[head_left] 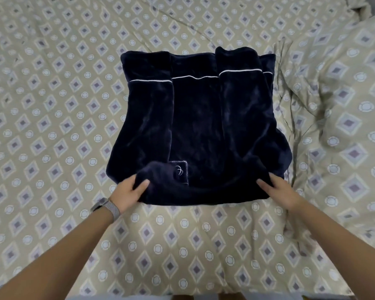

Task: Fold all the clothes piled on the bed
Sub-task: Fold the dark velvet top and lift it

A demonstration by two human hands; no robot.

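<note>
The person is partway through folding a dark navy fleece garment (199,124) that lies spread on the patterned bedspread (52,105), its two sleeves already laid inward over the body so the white piping lines run across the far end. Both hands hold the near hem: the left hand (129,192) has its fingers tucked under the cloth and its thumb on top, pinching a rolled-up corner, and the right hand (276,190) grips the opposite corner, fingers curled into the fabric at the edge. Between the two grips the hem sags a little and has begun to curl over, and just beyond the left thumb a stitched label (180,171) shows. By my reckoning this is the lengthwise fold: the next move calls for lifting both corners together and carrying them away from the body toward the piped end, keeping the edge taut so the tucked sleeves don't slide out. No other clothes are in view.
</note>
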